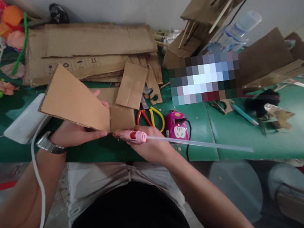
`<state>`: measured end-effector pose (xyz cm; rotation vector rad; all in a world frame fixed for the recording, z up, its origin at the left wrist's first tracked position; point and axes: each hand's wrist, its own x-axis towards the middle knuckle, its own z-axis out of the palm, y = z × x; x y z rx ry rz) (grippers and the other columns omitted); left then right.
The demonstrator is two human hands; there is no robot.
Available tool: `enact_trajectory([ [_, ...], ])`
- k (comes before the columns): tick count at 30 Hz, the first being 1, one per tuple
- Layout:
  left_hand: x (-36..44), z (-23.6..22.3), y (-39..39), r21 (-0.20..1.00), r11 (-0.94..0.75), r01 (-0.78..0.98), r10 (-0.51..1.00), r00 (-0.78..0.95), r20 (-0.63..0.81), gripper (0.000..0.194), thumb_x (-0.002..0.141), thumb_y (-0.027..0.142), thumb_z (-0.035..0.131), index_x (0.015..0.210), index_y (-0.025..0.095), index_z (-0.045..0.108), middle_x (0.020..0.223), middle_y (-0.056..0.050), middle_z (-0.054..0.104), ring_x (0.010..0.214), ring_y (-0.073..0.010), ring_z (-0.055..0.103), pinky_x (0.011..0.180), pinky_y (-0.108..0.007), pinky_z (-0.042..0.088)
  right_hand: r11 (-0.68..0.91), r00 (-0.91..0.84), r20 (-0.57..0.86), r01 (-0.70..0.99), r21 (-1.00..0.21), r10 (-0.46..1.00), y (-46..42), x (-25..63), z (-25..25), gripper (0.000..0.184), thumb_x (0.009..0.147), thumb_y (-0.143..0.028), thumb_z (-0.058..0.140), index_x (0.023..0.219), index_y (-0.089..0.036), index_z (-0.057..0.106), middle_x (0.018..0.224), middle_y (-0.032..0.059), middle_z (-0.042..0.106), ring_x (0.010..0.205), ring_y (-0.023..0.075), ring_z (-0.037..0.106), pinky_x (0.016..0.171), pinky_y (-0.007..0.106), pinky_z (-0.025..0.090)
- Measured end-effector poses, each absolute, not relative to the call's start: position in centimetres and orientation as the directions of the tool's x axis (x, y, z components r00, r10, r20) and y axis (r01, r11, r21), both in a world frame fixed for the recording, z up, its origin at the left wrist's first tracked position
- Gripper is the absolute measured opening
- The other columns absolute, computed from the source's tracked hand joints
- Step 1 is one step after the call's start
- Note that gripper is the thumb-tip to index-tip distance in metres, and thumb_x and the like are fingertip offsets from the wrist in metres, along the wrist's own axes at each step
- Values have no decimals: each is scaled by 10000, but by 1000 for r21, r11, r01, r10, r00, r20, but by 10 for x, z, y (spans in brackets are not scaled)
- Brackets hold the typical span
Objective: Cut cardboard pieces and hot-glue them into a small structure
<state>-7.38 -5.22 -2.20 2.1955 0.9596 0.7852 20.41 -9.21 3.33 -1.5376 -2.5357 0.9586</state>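
Observation:
My left hand (80, 132) grips a folded cardboard piece (73, 98), thumb along its lower edge and fingertips showing behind it. One panel of the cardboard stands up at a slant, while another brown panel (121, 117) lies lower to the right. In my right hand (153, 143) is a pink hot glue gun (134, 135), its nozzle end against the lower edge near the fold. A long clear glue stick (200, 143) sticks out of its back toward the right. Most of my right fingers are hidden beneath the gun.
Red-and-yellow-handled scissors (150, 117) and a pink power socket (178, 127) lie just beyond my right hand. A white power bank (25, 121) with a cable sits at left. Stacked cardboard (95, 43) lies behind; a cardboard construction (200, 14) and bottle (237, 29) stand at right.

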Motion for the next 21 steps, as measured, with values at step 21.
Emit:
enact_trajectory([
  [21, -72, -21, -54, 793, -475, 381, 812, 537, 228, 1118, 854, 380, 830, 1694, 249, 104, 1490, -155, 558, 1375, -324, 551, 1227, -631, 356, 525, -587, -199, 800, -290, 785, -77, 199, 20, 460, 1030, -206, 477, 1418, -357, 673, 1049, 81, 759, 807, 239, 668, 621, 322, 373],
])
